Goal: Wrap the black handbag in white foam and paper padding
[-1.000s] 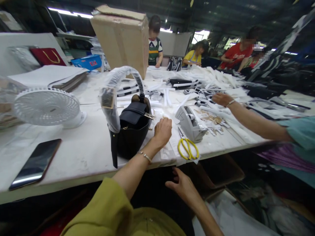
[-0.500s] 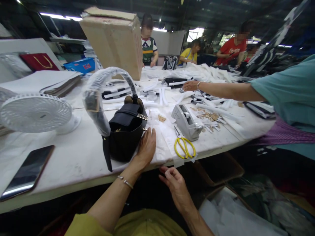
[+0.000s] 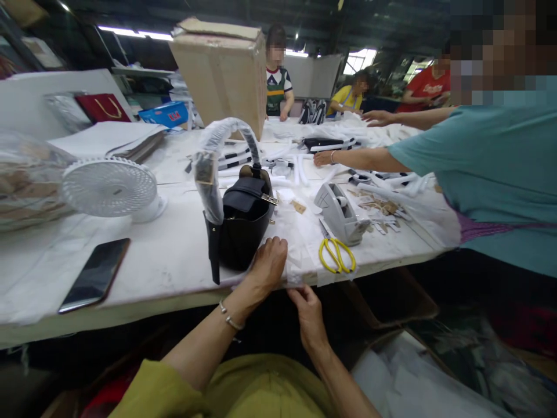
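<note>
A black handbag (image 3: 243,238) stands upright on the table, its flap folded back and its arched handle (image 3: 209,191) wrapped in clear plastic. Close against the bag's right side is my left hand (image 3: 270,260), fingers curled down on thin white wrapping (image 3: 296,255); what they hold, if anything, is hidden. At the table's front edge my right hand (image 3: 311,316) pinches with thumb and forefinger, beside a bit of see-through film too faint to identify. To the right lie yellow-handled scissors (image 3: 337,255), in front of a grey tape dispenser (image 3: 342,215).
On the left are a phone (image 3: 96,276), a white fan (image 3: 111,188) and a plastic-wrapped bundle (image 3: 30,180). A tall carton (image 3: 221,75) stands behind the bag. A co-worker in a teal top (image 3: 470,157) reaches across from the right over straps and paper scraps.
My left fingers have curled in from lying along the bag. My right hand has risen to the table edge. The view has shifted, and the co-worker leans further in, both arms showing.
</note>
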A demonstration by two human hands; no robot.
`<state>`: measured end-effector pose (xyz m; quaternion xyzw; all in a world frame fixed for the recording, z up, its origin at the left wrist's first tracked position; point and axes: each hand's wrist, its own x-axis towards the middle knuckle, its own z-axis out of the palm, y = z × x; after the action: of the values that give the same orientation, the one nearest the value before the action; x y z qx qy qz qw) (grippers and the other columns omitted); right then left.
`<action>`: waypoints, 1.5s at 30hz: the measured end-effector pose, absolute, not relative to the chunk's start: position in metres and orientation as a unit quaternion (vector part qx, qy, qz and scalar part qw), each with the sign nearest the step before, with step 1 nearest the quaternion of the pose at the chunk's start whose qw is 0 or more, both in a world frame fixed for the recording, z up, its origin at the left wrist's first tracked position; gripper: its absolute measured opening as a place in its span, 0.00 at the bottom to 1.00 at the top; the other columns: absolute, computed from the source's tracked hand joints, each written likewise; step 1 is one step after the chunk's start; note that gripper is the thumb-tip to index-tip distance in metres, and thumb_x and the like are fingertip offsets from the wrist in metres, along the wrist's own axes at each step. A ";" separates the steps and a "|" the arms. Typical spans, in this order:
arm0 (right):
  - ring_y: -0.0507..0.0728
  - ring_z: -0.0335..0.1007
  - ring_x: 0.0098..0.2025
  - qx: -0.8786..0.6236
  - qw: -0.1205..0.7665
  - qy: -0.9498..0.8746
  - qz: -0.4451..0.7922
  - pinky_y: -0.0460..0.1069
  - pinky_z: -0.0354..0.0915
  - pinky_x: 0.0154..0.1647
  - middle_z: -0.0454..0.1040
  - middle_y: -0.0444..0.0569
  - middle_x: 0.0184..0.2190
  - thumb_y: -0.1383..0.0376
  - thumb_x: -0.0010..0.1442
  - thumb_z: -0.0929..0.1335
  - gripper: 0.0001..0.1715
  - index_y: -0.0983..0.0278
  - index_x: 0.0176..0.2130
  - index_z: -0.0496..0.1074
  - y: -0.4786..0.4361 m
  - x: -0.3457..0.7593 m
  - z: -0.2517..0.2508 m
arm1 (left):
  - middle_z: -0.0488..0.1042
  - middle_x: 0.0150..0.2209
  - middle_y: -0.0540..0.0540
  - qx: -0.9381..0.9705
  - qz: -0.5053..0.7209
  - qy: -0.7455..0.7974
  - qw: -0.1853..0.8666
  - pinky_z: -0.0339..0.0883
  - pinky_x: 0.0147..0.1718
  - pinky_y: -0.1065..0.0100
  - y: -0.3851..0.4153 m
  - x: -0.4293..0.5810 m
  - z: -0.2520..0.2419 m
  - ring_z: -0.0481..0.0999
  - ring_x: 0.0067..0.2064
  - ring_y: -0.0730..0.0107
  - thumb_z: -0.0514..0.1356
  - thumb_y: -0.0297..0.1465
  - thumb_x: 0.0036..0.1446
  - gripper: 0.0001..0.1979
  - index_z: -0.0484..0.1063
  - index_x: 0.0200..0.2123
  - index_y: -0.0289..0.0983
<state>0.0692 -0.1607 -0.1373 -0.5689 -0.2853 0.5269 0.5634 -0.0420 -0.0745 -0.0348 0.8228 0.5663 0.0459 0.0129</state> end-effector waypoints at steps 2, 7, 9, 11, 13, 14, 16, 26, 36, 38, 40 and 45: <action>0.56 0.69 0.40 -0.569 0.568 -0.292 0.519 0.49 0.61 0.46 0.77 0.43 0.31 0.58 0.50 0.75 0.12 0.63 0.27 0.72 -0.171 0.081 -0.135 | 0.73 0.41 0.40 0.831 0.047 0.553 0.019 0.71 0.39 0.62 -0.095 -0.052 -0.036 0.74 0.45 0.56 0.47 0.16 0.60 0.15 0.69 0.41 0.34; 0.58 0.72 0.48 -0.493 0.592 -0.234 0.593 0.53 0.62 0.55 0.79 0.47 0.41 0.57 0.51 0.76 0.15 0.61 0.28 0.69 -0.188 0.093 -0.129 | 0.73 0.39 0.42 0.846 0.065 0.528 0.040 0.69 0.38 0.61 -0.140 -0.080 -0.037 0.74 0.42 0.57 0.51 0.19 0.59 0.10 0.68 0.39 0.35; 0.58 0.74 0.48 -0.458 0.606 -0.212 0.615 0.55 0.64 0.54 0.79 0.47 0.41 0.57 0.51 0.77 0.16 0.60 0.35 0.71 -0.187 0.087 -0.123 | 0.74 0.38 0.43 0.843 0.070 0.529 0.071 0.68 0.37 0.63 -0.149 -0.087 -0.038 0.75 0.41 0.58 0.51 0.20 0.59 0.09 0.67 0.39 0.36; 0.57 0.75 0.45 -0.433 0.608 -0.193 0.637 0.54 0.69 0.49 0.78 0.45 0.41 0.57 0.51 0.77 0.21 0.59 0.41 0.70 -0.182 0.079 -0.118 | 0.74 0.37 0.44 0.838 0.077 0.529 0.108 0.67 0.36 0.64 -0.154 -0.090 -0.041 0.75 0.40 0.61 0.52 0.21 0.59 0.09 0.67 0.40 0.36; 0.55 0.76 0.38 -0.419 0.593 -0.184 0.663 0.51 0.71 0.39 0.78 0.43 0.38 0.57 0.51 0.77 0.22 0.59 0.41 0.70 -0.176 0.070 -0.114 | 0.75 0.37 0.45 0.836 0.091 0.522 0.142 0.65 0.35 0.66 -0.157 -0.091 -0.046 0.75 0.39 0.63 0.52 0.21 0.58 0.08 0.66 0.39 0.37; 0.53 0.75 0.34 -0.419 0.583 -0.188 0.670 0.49 0.70 0.35 0.77 0.42 0.36 0.56 0.50 0.77 0.21 0.60 0.40 0.70 -0.174 0.066 -0.114 | 0.75 0.37 0.46 0.836 0.098 0.517 0.157 0.63 0.34 0.67 -0.159 -0.092 -0.049 0.75 0.39 0.63 0.53 0.21 0.58 0.08 0.66 0.39 0.38; 0.50 0.71 0.28 -0.430 0.562 -0.208 0.675 0.45 0.67 0.29 0.77 0.41 0.31 0.56 0.49 0.78 0.20 0.62 0.37 0.72 -0.172 0.060 -0.113 | 0.76 0.36 0.47 0.832 0.106 0.511 0.187 0.60 0.32 0.68 -0.162 -0.095 -0.053 0.75 0.37 0.64 0.54 0.22 0.58 0.07 0.67 0.37 0.38; 0.56 0.74 0.41 -0.412 0.342 -0.329 0.778 0.50 0.66 0.47 0.80 0.48 0.38 0.64 0.45 0.79 0.23 0.64 0.42 0.78 -0.203 0.063 -0.083 | 0.77 0.36 0.49 0.771 0.142 0.538 0.309 0.61 0.37 0.68 -0.173 -0.130 -0.062 0.74 0.38 0.66 0.53 0.22 0.56 0.10 0.72 0.35 0.39; 0.50 0.62 0.25 -0.506 0.358 -0.409 0.669 0.46 0.60 0.28 0.72 0.44 0.23 0.51 0.51 0.76 0.21 0.66 0.27 0.75 -0.201 0.106 -0.033 | 0.73 0.33 0.48 0.832 0.184 0.439 0.286 0.59 0.44 0.63 -0.189 -0.161 -0.084 0.70 0.39 0.66 0.51 0.19 0.54 0.10 0.69 0.30 0.37; 0.51 0.62 0.24 -0.461 0.417 -0.329 0.711 0.47 0.63 0.28 0.68 0.42 0.20 0.51 0.53 0.75 0.21 0.64 0.25 0.71 -0.198 0.105 -0.023 | 0.72 0.31 0.49 0.808 0.220 0.427 0.341 0.60 0.45 0.63 -0.192 -0.160 -0.082 0.69 0.37 0.67 0.51 0.20 0.54 0.09 0.68 0.30 0.37; 0.51 0.62 0.23 -0.413 0.458 -0.249 0.747 0.46 0.65 0.27 0.63 0.40 0.18 0.54 0.55 0.74 0.20 0.63 0.24 0.68 -0.197 0.101 -0.017 | 0.71 0.31 0.49 0.734 0.247 0.432 0.461 0.61 0.41 0.66 -0.195 -0.160 -0.080 0.69 0.36 0.69 0.52 0.23 0.54 0.07 0.69 0.30 0.37; 0.49 0.64 0.23 -0.389 0.454 -0.105 0.795 0.41 0.62 0.18 0.63 0.39 0.21 0.59 0.57 0.73 0.13 0.62 0.28 0.70 -0.188 0.094 -0.026 | 0.73 0.31 0.49 0.444 0.363 0.410 0.709 0.62 0.30 0.72 -0.206 -0.179 -0.079 0.68 0.29 0.73 0.62 0.36 0.52 0.11 0.70 0.36 0.35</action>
<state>0.0937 -0.1881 -0.0257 -0.3888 -0.1049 0.7946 0.4543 -0.1786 -0.2055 -0.0789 0.4441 0.4105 0.3629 0.7090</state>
